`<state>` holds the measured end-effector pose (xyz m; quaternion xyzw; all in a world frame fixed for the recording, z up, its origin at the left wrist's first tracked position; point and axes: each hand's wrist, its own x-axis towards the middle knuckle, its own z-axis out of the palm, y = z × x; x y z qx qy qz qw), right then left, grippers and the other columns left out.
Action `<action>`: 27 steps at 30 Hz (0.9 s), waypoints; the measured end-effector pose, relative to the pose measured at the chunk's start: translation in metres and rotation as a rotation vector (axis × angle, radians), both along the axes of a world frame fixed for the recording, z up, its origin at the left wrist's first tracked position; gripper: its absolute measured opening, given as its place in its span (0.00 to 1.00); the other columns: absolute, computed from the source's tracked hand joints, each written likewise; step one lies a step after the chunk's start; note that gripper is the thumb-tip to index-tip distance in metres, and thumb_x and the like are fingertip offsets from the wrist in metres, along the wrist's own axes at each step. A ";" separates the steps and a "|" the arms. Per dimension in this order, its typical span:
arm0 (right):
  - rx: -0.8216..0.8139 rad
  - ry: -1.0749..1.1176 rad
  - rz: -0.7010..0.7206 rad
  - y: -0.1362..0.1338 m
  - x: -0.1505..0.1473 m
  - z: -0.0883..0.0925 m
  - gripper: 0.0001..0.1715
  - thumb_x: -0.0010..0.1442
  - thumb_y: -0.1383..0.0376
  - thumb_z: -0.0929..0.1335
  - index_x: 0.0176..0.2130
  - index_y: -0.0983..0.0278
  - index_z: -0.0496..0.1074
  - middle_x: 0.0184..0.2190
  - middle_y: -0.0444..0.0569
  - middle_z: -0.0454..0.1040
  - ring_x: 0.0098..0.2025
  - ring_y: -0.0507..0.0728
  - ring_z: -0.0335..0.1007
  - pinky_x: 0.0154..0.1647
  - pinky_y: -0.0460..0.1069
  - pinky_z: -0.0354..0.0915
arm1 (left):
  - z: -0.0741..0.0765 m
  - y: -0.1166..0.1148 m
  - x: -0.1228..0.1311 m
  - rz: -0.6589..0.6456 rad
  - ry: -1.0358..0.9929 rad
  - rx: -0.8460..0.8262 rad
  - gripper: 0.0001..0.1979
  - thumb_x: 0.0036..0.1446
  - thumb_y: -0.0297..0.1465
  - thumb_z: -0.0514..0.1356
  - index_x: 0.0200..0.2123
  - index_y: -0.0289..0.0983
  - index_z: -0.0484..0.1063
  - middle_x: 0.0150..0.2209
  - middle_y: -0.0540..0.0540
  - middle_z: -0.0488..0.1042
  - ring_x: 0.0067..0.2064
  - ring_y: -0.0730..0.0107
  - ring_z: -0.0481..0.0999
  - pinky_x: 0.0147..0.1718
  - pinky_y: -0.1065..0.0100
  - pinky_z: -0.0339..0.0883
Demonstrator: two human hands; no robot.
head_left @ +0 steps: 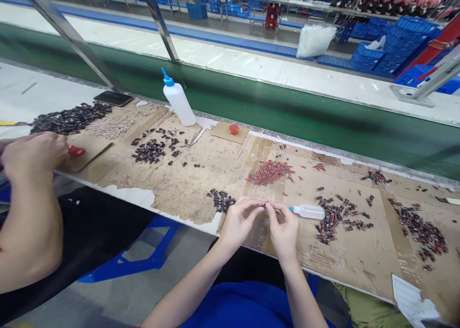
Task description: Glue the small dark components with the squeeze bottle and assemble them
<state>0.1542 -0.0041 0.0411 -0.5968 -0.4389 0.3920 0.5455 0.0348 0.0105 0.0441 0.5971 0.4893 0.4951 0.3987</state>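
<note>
My left hand [240,222] and my right hand [284,230] meet at their fingertips above the cardboard, each pinched. Between them is a tiny dark part [266,205], mostly hidden by the fingers. A small clear bottle with a teal tip [311,211] lies on its side just right of my right hand. Beside my left hand is a small pile of black parts [220,200]. Beyond my hands lies a heap of small red parts [270,173]. To the right, a pile of black-and-red pieces [328,219] is spread by the bottle.
A white squeeze bottle with a blue cap [179,103] stands at the back. A red cap [234,129] rests on a cardboard piece. At left, a co-worker's hand [34,153] is near a red item [75,150]. Another black-and-red pile [422,232] lies far right.
</note>
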 end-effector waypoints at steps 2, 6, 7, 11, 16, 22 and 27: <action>0.013 -0.030 -0.016 -0.001 0.000 0.000 0.16 0.55 0.54 0.70 0.31 0.64 0.77 0.33 0.54 0.81 0.36 0.60 0.78 0.39 0.53 0.72 | 0.001 0.000 0.000 -0.001 -0.025 -0.019 0.06 0.56 0.30 0.62 0.33 0.38 0.80 0.33 0.44 0.81 0.38 0.64 0.79 0.40 0.64 0.73; 0.045 -0.094 -0.041 -0.003 0.000 -0.001 0.14 0.56 0.56 0.70 0.31 0.64 0.78 0.34 0.54 0.81 0.38 0.60 0.78 0.43 0.54 0.72 | 0.004 -0.001 0.000 0.003 -0.030 -0.030 0.06 0.56 0.30 0.62 0.34 0.38 0.80 0.34 0.44 0.81 0.38 0.63 0.79 0.42 0.64 0.72; 0.052 -0.101 -0.043 -0.003 0.000 -0.002 0.13 0.56 0.56 0.70 0.31 0.64 0.78 0.34 0.54 0.81 0.38 0.60 0.78 0.43 0.55 0.72 | 0.004 -0.001 0.001 0.003 -0.026 -0.032 0.06 0.56 0.29 0.61 0.34 0.38 0.80 0.34 0.44 0.81 0.39 0.63 0.79 0.42 0.64 0.72; 0.061 -0.107 -0.040 -0.002 0.003 -0.003 0.13 0.56 0.57 0.70 0.32 0.64 0.78 0.35 0.54 0.81 0.39 0.61 0.78 0.45 0.56 0.72 | 0.006 -0.001 0.003 -0.012 -0.023 -0.052 0.07 0.56 0.29 0.60 0.35 0.38 0.79 0.35 0.44 0.81 0.40 0.63 0.79 0.43 0.64 0.72; 0.068 -0.119 0.001 -0.002 0.008 -0.004 0.11 0.57 0.59 0.69 0.33 0.63 0.79 0.36 0.54 0.81 0.40 0.60 0.78 0.46 0.56 0.71 | 0.004 -0.001 0.006 -0.017 -0.017 -0.069 0.07 0.56 0.29 0.60 0.35 0.37 0.78 0.36 0.43 0.80 0.41 0.64 0.78 0.43 0.64 0.72; 0.150 -0.197 0.047 -0.004 0.014 0.001 0.10 0.58 0.61 0.69 0.35 0.62 0.79 0.35 0.53 0.81 0.39 0.59 0.77 0.44 0.55 0.72 | -0.002 -0.001 0.010 -0.029 -0.029 -0.086 0.07 0.55 0.28 0.59 0.36 0.36 0.77 0.36 0.42 0.79 0.41 0.63 0.78 0.44 0.63 0.71; 0.145 -0.310 0.032 -0.007 0.032 0.002 0.10 0.59 0.60 0.68 0.36 0.62 0.78 0.36 0.52 0.80 0.38 0.58 0.77 0.44 0.55 0.71 | -0.001 0.002 0.021 -0.170 -0.021 -0.101 0.08 0.58 0.29 0.59 0.41 0.37 0.75 0.40 0.42 0.79 0.43 0.63 0.78 0.48 0.61 0.71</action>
